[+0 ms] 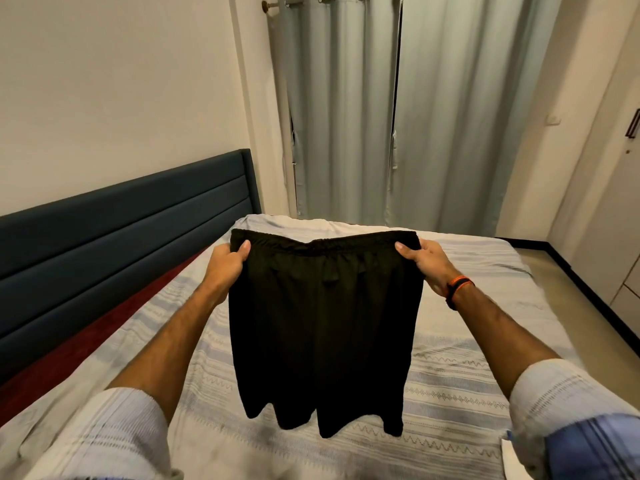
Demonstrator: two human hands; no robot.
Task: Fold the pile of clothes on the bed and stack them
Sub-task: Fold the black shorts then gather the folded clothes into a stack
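The left hand (227,263) grips one end of the waistband of the black shorts (323,327), thumb on the near face of the cloth and the fingers curled behind it. The right hand (427,263) grips the other end in the same way, thumb in front and fingers wrapped round the edge. The two hands are level with each other and well apart, so the waistband runs nearly taut between them, dipping a little at its middle. A dark and orange band (457,289) sits on the right wrist. Both forearms are bare, with pale striped sleeves rolled back near the elbows.

The shorts hang straight down from the hands, held up in the air above the bed (467,375). Both leg openings dangle below and between the forearms, their hems clear of the sheet as far as can be seen. A small dark tab shows on the cloth just below the waistband, midway between the hands.

Under the hands and shorts the bed is covered by a pale sheet with blue-grey woven stripes and zigzag lines. Beyond the left hand a dark blue padded headboard (131,244) runs along the wall, with a dark red strip between it and the sheet. Past the shorts, further from the person, grey curtains (398,116) hang from a rod to the floor. Beyond the right hand a strip of floor lies beside the bed, and pale cupboard doors stand at the edge of the view.
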